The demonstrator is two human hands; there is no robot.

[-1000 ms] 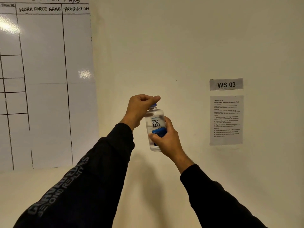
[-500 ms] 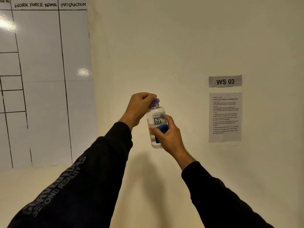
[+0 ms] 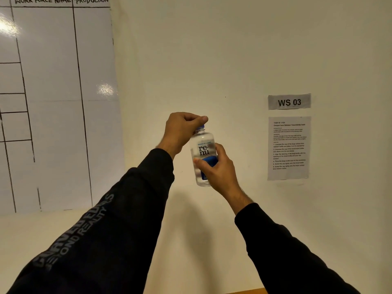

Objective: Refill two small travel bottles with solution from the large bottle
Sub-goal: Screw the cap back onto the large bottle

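Shifted slightly on the cap since half a second back: left thumb tip now shows past the cap's right edge, knuckles rolled a little. Otherwise little changed; bottle held at much the same height, upright with a slight tilt, in front of the wall.

Fingers (image 3: 192, 118) of left hand (image 3: 182, 130) curled down over blue cap (image 3: 201, 126), enclosing most of it (only a sliver of blue visible under the thumb). Fingers of right hand (image 3: 218, 168) wrapped round lower body of bottle (image 3: 202, 153), thumb across the front over the blue part of the label, index finger behind the right shoulder. Both hands closed and gripping; neither free.

Bottle clear, "renu" label readable, liquid level not readable. Held in mid-air, well clear of any surface. Cannot tell whether this is the large bottle or a travel one (nothing beside it for comparison). Cannot tell whether cap is being loosened or tightened, nor how far the thread has run.

Judgement: a cap-turning step, small regrip between twists. Cap appears seated on the neck, so no pouring possible yet from or into this bottle. Other bottles not in view; progress of refill not assessable.

Outward: black sleeves (image 3: 118, 219) with grey print on the left. Whiteboard (image 3: 55, 102) at left, ruled columns. "WS 03" sign (image 3: 289, 101) and instruction sheet (image 3: 289, 147) on wall at right. Sliver of bench (image 3: 248, 291) at bottom edge.
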